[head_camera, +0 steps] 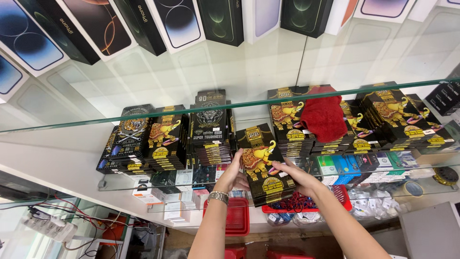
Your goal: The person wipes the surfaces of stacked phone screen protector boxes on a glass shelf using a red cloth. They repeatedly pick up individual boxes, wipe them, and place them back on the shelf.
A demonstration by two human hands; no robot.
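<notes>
- Between the two hands, in the middle of the view, is a stack of flat black boxes (262,165) with a yellow elephant picture on the top one; the stack is held up in the air, in front of the glass shelf.
- The left hand (235,175) presses against the left edge of the stack, fingers closed on it, and a metal watch band (218,196) sits on that wrist.
- The right hand (296,175) lies on the right edge of the stack, with the fingers spread over the top box, so both hands grip the same stack.
- Just behind the stack, on the glass shelf (115,184), more black boxes of the same kind stand in piles: one group at the left (143,141), one pile in the middle (210,129), and longer rows at the right (393,117).
- A red cloth (325,117) lies on top of the right rows, touching the boxes under it.
- Below the hands, on a lower level, there is a red plastic basket (237,216) and, beside it, a second red basket (330,199) with cables inside.
- Small white boxes (175,196) are near the left basket, and blue and green packets (345,165) are to the right of the hands.
- A roll of tape (412,188) is further right.
- An upper glass shelf (143,120) crosses the view, and above it large phone boxes (177,21) lean in a row.
- At the far lower left, a white power strip (50,226) with wires is well apart from the hands.
</notes>
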